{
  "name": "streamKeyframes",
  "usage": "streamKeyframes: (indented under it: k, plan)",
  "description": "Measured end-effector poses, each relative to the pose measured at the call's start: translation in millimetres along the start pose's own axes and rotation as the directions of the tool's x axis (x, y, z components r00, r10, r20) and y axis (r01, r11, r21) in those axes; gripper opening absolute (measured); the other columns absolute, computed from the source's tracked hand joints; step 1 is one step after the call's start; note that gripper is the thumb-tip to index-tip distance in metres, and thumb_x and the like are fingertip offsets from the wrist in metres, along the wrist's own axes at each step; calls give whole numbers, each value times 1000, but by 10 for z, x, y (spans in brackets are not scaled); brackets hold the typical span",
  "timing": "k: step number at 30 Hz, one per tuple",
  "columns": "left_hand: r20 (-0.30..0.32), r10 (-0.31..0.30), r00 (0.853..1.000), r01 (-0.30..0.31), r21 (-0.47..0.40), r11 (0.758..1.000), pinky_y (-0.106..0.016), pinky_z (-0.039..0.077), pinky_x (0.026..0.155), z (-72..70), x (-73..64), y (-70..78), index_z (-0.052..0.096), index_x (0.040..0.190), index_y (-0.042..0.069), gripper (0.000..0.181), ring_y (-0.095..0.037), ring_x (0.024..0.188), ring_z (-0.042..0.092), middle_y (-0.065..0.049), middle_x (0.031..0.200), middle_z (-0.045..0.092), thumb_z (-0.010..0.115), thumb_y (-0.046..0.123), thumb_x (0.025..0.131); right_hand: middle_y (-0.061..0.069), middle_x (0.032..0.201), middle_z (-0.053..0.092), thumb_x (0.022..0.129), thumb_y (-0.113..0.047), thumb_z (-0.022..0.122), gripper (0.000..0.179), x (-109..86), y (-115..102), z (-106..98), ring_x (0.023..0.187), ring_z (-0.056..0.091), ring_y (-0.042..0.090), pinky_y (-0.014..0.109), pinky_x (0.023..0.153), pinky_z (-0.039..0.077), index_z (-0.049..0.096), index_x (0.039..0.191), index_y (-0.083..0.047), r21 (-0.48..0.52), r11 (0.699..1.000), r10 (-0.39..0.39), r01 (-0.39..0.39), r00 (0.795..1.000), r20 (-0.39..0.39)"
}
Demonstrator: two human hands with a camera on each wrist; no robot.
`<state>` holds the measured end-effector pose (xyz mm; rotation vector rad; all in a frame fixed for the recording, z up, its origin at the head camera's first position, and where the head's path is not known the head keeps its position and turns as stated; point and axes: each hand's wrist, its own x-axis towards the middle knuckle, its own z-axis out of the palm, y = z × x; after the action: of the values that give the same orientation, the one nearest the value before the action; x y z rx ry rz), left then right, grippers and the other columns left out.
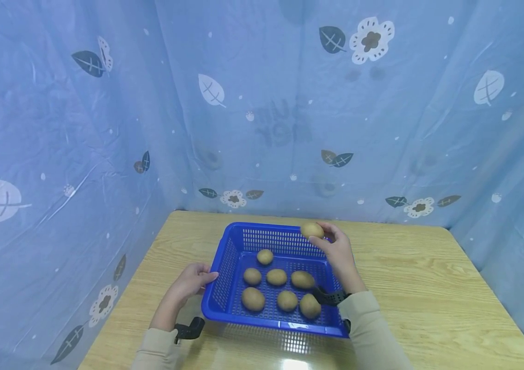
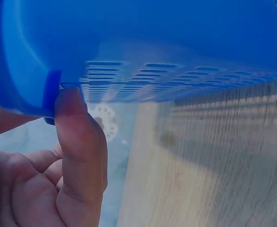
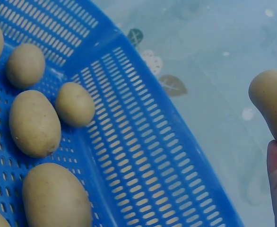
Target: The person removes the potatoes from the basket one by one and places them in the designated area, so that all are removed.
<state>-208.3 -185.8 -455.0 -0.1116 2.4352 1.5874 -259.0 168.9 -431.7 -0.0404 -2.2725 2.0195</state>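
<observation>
The left hand grips between thumb and fingers at the end of a forward-reaching arm — the right hand, extended farther forward and angled inward, pinches with thumb and fingers.

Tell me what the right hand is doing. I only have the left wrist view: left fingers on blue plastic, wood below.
Observer: In the head view, the right hand pinches a potato.
Operator: Anything inside the basket?
Observer: Yes, seven more potatoes show on its floor.
Operator: Layout, as the head view shows it?
Observer: One nearest the far wall, three across the middle, three along the near side.
</observation>
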Motion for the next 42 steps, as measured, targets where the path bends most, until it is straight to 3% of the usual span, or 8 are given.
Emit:
streamKeyframes:
  k: [7,15,22,32,42]
  plan:
    - [4,-7,1000,7,9,1000,-40,58,72,-3,-9,-30,62,97,-5,22,-19,74,66,-10,83,68,54,15,95,13,130,52,84,-5,69,50,-69,-38,-67,107,52,5,10,87,47,49,129,1,60,997,-37,39,999,-27]
    - [31,21,999,-20,-14,1000,-38,58,72,-17,-5,-59,60,96,-7,23,-19,75,67,-11,83,68,54,15,95,-2,117,54,84,-6,69,48,-145,-111,-182,104,53,2,11,84,49,51,128,1,47,995,-80,83,995,-59]
    - [47,33,998,-32,-23,999,-38,58,71,-22,-8,-58,60,98,-7,26,-19,74,67,-11,83,69,53,18,96,-15,105,57,83,-2,70,49,-215,-272,-284,101,53,2,9,86,47,50,126,5,50,984,-168,172,983,-76]
    - [43,30,999,-29,-20,999,-39,58,73,-23,21,-51,60,99,-8,26,-21,76,67,-12,84,69,53,17,96,-13,108,57,85,-4,69,48,-309,-377,-480,100,54,2,8,84,47,49,127,7,25,975,-216,219,972,-94]
    - [37,14,999,-13,-18,1000,-40,58,75,-19,20,-53,60,98,-6,24,-19,77,67,-11,85,69,53,17,96,-10,111,55,84,-7,70,50,-310,-285,-758,103,53,3,6,83,47,48,128,5,17,978,-202,208,964,-170]
